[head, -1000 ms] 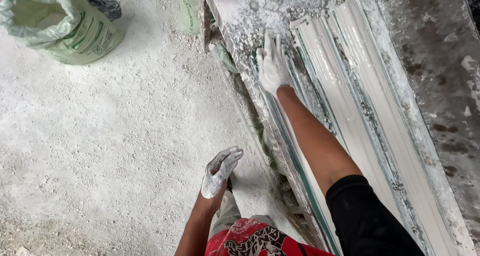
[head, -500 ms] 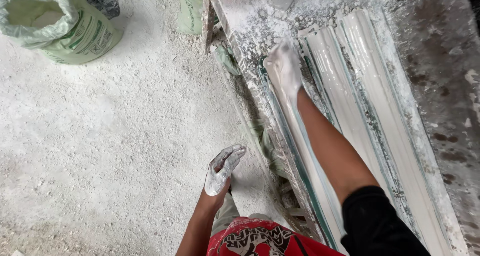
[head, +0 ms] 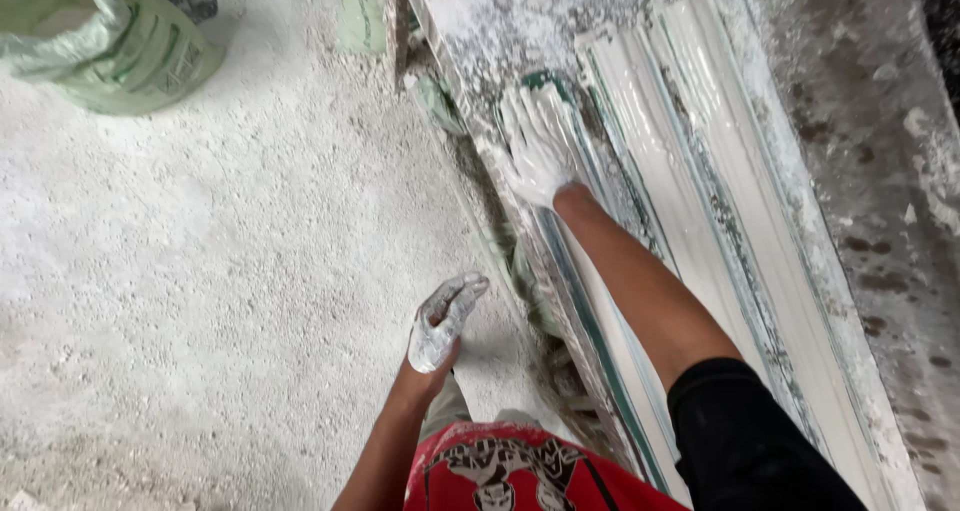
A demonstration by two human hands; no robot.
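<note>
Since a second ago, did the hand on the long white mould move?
Yes. The right hand, flat on the wet white mould, slid farther along it, away from the person and toward the mould's far end.

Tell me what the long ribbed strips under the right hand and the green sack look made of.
Ribbed strips: probably cast plaster, matte white, wet-smeared, chalky crust along edges. Right hand lies flat on them, coated white. Green sack: likely woven plastic, slight sheen, crumpled folds.
</note>
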